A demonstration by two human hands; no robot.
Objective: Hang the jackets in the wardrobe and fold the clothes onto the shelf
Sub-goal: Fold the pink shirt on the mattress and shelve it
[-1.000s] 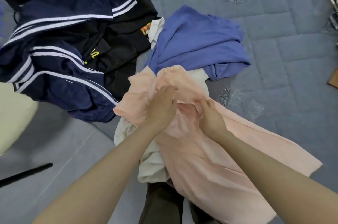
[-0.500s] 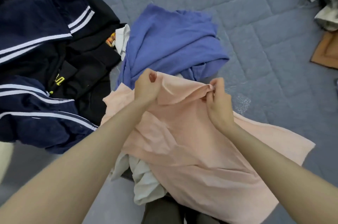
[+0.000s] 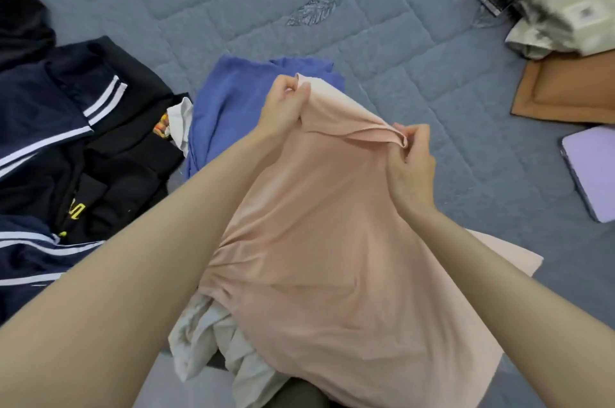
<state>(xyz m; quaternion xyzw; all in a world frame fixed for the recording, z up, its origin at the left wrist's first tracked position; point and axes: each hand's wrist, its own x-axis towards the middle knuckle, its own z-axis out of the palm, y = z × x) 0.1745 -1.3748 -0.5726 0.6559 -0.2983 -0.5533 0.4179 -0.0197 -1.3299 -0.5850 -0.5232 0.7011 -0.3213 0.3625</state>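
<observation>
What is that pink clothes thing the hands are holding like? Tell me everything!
The peach-pink garment looks like soft, thin knit cloth, plain with no print. The left hand and right hand each pinch its hemmed top edge, lifting it so the edge sags between them and the rest drapes down, gathered near the left forearm. Its lower part lies over a crumpled whitish cloth, and one corner rests on the grey-blue quilted cover.

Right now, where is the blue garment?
In the head view the blue garment lies on the quilted mattress, centre-left, just beyond the pink shirt and right of the black jacket.
</observation>
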